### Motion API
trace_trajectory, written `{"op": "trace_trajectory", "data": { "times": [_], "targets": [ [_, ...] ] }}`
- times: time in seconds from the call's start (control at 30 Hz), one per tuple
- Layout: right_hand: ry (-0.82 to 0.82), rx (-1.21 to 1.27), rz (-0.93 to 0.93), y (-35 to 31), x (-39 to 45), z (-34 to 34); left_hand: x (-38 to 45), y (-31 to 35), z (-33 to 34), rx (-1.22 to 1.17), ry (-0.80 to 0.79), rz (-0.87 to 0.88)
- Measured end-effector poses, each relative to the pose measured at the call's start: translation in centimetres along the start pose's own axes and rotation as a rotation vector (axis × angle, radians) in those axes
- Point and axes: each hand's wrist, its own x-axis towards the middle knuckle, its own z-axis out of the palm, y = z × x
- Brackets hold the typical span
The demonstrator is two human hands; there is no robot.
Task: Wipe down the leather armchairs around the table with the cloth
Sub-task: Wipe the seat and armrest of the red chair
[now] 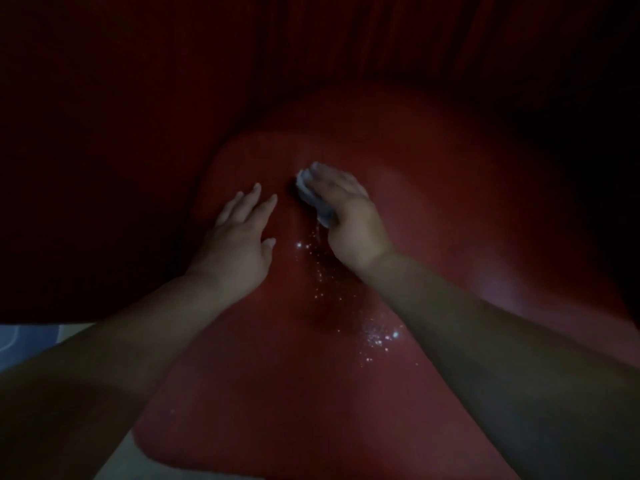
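Dim light over a red leather armchair (433, 188) filling the middle and right of the frame. Right hand (349, 206), just above frame centre, pressed flat on a crumpled pale cloth (313, 194), fingers fairly straight over it, cloth bunched and peeking out on the hand's left edge. Left hand (242, 237), left of centre, lying released and flat on the leather just beside the cloth, fingers spread, grasping nothing. Glinting specks (379, 336), probably droplets or wet spray, scattered in a trail from below the right hand down toward the lower middle of the frame.

Risks from here, judged only from this view:
- Cloth slipping out from under a flat palm, since nothing curls round it; a fast stroke likely to leave it behind.
- Bunched cloth giving a small contact patch, so streaks and missed bands between passes.
- Wet specks lower in the frame sitting near the right forearm; easily smeared by the arm rather than wiped.
- Poor light hiding what remains damp or dusty, especially toward the dark upper left of the frame, where hardly anything can be made out.
- Left hand braced on possibly damp leather, apt to slide and leave prints.
- Other armchairs and the table not in view; no way to tell how much remains.
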Motion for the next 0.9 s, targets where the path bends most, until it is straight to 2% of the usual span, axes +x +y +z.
{"op": "trace_trajectory", "data": {
  "times": [0.07,0.13,0.2,0.3,0.33,0.43,0.57,0.63,0.8,0.9],
  "targets": [
    [-0.059,0.047,-0.129,-0.2,-3.3,0.0,-0.3,-0.2,-0.1,-0.015,-0.002,-0.004],
    [-0.137,0.079,-0.178,-0.5,-6.7,-0.3,-0.7,-0.4,-0.3,-0.022,-0.013,-0.007],
    [-0.119,0.126,-0.108,-0.2,-7.2,-0.9,-1.1,-0.6,-0.3,-0.025,-0.024,-0.008],
    [-0.010,0.140,0.034,-0.3,-3.3,-1.3,-1.7,-0.9,-0.2,-0.042,-0.025,-0.028],
    [-0.025,0.125,0.037,-0.5,-1.7,-1.2,-1.9,-1.0,-0.1,-0.046,-0.021,-0.028],
    [-0.191,0.000,-0.040,-0.9,0.0,0.4,-2.1,-1.4,0.3,-0.051,-0.018,-0.029],
    [-0.282,0.037,-0.219,-0.4,-3.8,0.3,-2.5,-1.3,0.7,-0.065,-0.021,-0.029],
    [-0.324,0.081,-0.181,0.2,-5.9,-0.9,-2.9,-1.0,0.9,-0.059,-0.029,-0.034],
    [-0.224,0.136,-0.067,0.3,-6.3,-3.3,-4.5,0.7,1.6,-0.042,-0.011,-0.028],
    [-0.223,0.022,-0.059,-1.2,-4.8,-2.4,-5.3,1.2,2.3,-0.054,0.005,-0.040]
  ]
}}
